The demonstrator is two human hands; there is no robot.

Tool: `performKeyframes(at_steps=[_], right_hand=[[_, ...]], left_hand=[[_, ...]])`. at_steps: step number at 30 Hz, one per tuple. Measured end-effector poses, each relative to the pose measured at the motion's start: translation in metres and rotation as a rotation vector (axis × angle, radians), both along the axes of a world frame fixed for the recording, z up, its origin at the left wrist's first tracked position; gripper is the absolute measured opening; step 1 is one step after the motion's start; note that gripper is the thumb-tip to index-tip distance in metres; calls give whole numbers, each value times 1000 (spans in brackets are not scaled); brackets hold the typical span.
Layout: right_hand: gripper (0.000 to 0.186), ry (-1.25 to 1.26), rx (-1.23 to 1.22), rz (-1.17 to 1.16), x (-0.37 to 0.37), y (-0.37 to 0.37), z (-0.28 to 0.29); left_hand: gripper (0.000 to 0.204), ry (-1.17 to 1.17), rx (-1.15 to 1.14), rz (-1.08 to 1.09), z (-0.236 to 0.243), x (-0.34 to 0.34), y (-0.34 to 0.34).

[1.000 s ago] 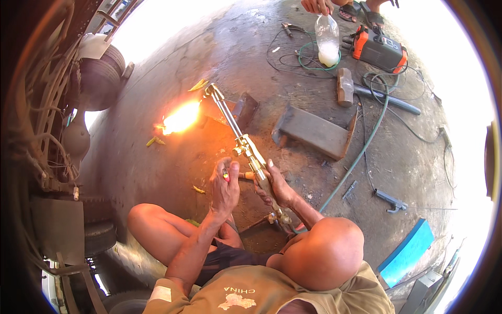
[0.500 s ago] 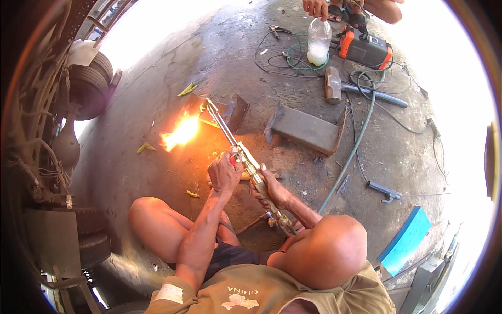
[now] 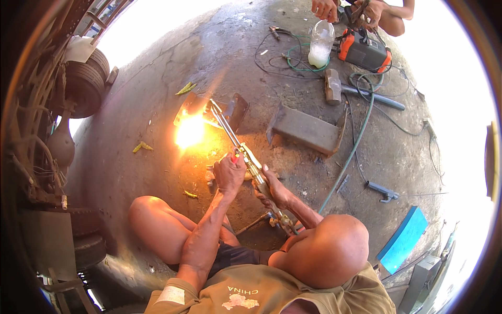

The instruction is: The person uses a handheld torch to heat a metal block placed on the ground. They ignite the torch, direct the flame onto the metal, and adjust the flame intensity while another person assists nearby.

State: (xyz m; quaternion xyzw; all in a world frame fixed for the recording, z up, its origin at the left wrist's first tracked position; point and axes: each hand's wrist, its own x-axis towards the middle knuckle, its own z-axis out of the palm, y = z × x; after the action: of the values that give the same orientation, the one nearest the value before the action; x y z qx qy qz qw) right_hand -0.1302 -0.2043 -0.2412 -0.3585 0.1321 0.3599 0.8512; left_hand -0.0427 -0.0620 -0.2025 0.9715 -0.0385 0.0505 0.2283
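A brass cutting torch (image 3: 244,152) slants from my lap up toward a piece of angled steel (image 3: 236,111). Its head is at the steel, and a bright yellow flame (image 3: 189,132) flares beside it, hiding part of the metal. My left hand (image 3: 229,172) is closed at the torch's forward body; a small red piece shows at its fingers, its kind unclear. Further back, my right hand (image 3: 273,189) wraps round the handle, thumb along the side. To the right of the torch lies a separate steel channel piece (image 3: 306,128).
Beyond the channel lie a sledgehammer (image 3: 332,88), hoses and cables. Another person's hand (image 3: 325,9) is at a plastic bottle (image 3: 320,47), next to an orange-black machine (image 3: 363,51). Tyres (image 3: 83,86) stand left; an electrode holder (image 3: 383,191) and blue panel (image 3: 403,239) lie right.
The flame has become brighter and rounder, shifting slightly right, with a streak rising past the torch head. My left hand has moved slightly right. The other person's second hand now shows above the machine.
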Motion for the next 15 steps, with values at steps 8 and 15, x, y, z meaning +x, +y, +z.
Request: performKeyframes(at_steps=[8, 15], right_hand=[[79, 6, -16, -37, -7, -8, -1], [79, 43, -21, -56, -11, -20, 5]], left_hand=[[55, 137, -84, 3, 13, -3, -14], [58, 104, -173, 12, 11, -5, -31]])
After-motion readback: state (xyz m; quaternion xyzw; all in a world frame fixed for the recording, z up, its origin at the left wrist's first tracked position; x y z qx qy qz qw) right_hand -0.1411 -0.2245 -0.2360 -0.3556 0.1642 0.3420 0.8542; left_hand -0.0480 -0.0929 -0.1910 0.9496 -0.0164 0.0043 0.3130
